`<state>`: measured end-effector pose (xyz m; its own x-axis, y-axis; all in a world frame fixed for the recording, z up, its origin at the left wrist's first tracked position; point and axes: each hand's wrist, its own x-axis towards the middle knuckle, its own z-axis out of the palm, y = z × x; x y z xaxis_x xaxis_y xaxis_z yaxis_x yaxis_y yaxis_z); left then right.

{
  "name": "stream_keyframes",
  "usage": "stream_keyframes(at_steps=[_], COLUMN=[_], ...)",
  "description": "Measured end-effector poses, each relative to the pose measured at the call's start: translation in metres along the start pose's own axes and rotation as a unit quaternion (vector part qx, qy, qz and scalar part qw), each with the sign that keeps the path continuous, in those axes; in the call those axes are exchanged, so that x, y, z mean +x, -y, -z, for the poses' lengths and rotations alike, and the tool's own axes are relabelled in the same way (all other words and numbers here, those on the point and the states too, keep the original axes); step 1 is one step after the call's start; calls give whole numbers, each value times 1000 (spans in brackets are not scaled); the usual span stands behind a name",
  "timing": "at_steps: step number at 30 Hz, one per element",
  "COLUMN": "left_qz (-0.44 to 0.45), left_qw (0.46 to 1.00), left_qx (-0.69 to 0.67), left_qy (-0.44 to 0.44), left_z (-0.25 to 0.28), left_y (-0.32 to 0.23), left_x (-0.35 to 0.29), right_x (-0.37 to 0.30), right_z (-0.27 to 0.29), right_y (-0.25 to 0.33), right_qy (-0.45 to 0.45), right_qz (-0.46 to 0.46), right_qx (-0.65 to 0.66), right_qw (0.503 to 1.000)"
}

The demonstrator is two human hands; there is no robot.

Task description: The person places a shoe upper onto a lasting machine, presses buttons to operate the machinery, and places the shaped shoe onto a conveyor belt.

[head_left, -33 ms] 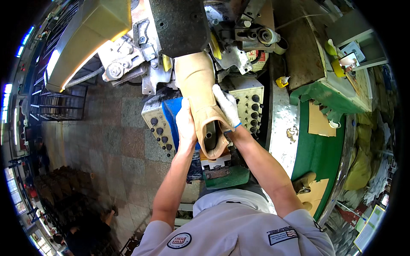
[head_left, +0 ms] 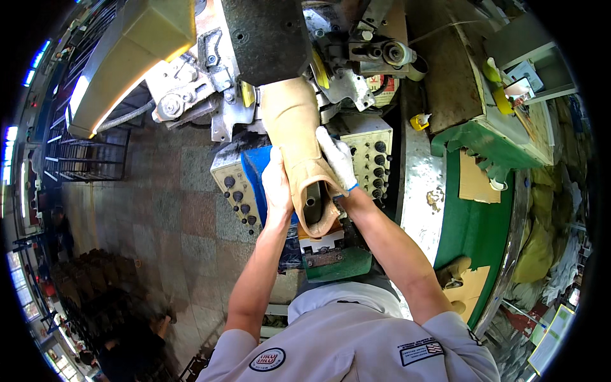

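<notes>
A tan boot upper [head_left: 294, 130] lies lengthwise in front of me, its toe end under the dark metal block [head_left: 266, 44] of a machine. Its open collar faces me, and a dark last with a round hole [head_left: 311, 202] shows inside. My left hand [head_left: 277, 181] is closed along the boot's left side. On the other side my right hand [head_left: 337, 159], in a white glove with a blue cuff edge, grips the boot near its collar. The undersides of both hands' grip are hidden. Metal clamp parts with yellow pieces [head_left: 247, 95] flank the toe end.
Control panels with black knobs stand left [head_left: 237, 194] and right [head_left: 372, 156] of the boot. A pale lamp housing [head_left: 137, 60] hangs at upper left. To the right runs a green bench [head_left: 474, 223] bearing cardboard and a brown boot [head_left: 453, 272]. A dark-clothed person [head_left: 130, 350] is at lower left.
</notes>
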<state>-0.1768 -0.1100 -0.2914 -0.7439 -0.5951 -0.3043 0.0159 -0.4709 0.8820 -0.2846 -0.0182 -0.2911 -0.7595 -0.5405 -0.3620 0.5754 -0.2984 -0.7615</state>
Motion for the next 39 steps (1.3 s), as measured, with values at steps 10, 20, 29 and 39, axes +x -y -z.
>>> stream_keyframes(at_steps=[10,20,29,39], left_qz=[-34,-149,-208,-207], left_qw=[999,975,886,807], left_qx=[-10,118,397,513], left_qy=[-9,-116,-122,-206], left_z=[17,22,-72,-103], left_y=[10,-8,-12,0], left_x=[-3,-67,-122,-127], right_x=[-7,-81,-173,-166], right_z=[-6,85,218,282], right_y=[-11,3,21,24], right_qy=[-27,7,-92,-74], right_qz=[30,159,32,-13], right_qx=[-107,-251,-264,-209], right_qw=[993,955,960,975])
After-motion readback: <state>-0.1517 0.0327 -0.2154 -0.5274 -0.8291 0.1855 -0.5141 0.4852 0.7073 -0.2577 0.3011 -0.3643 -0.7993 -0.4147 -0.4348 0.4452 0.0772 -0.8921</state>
